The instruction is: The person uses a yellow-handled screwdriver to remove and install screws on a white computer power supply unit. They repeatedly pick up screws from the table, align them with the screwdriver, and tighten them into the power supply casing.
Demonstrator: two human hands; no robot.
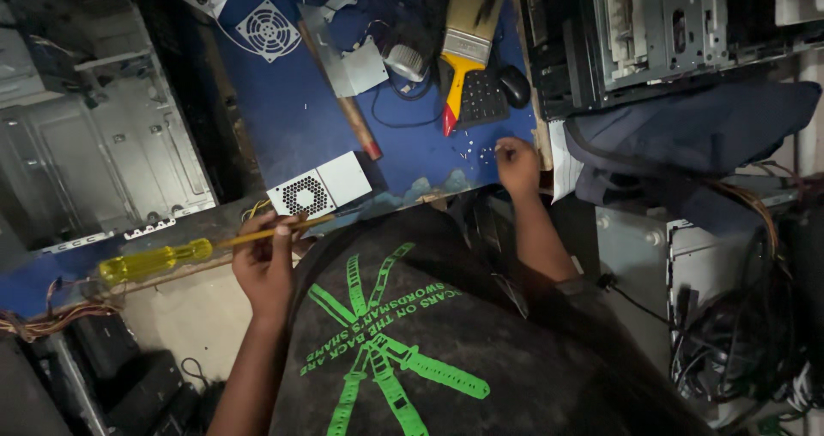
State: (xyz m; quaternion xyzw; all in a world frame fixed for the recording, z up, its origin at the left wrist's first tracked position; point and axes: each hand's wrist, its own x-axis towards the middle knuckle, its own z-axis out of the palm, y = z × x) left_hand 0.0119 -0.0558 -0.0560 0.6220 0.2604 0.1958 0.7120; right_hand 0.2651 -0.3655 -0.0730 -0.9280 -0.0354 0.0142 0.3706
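My left hand (pixel 266 260) grips the metal shaft of a screwdriver (pixel 154 260) with a clear yellow handle that points left over the near table edge. A small white power supply box (pixel 319 187) with a round fan grille lies just beyond that hand on the blue table (pixel 283 110). My right hand (pixel 517 163) rests at the near right edge of the table, fingers pinched at several tiny screws (pixel 474 151) scattered there. Whether it holds one is hidden.
A wide paintbrush (pixel 465 41) with a yellow and red handle, a black mouse (pixel 515 84), a wooden-handled tool (pixel 343 101) and a white fan (pixel 268 28) lie farther back. Open computer cases stand at left (pixel 103 144) and right (pixel 669 33). Dark cloth (pixel 687 136) and cable bundles (pixel 755 316) crowd the right.
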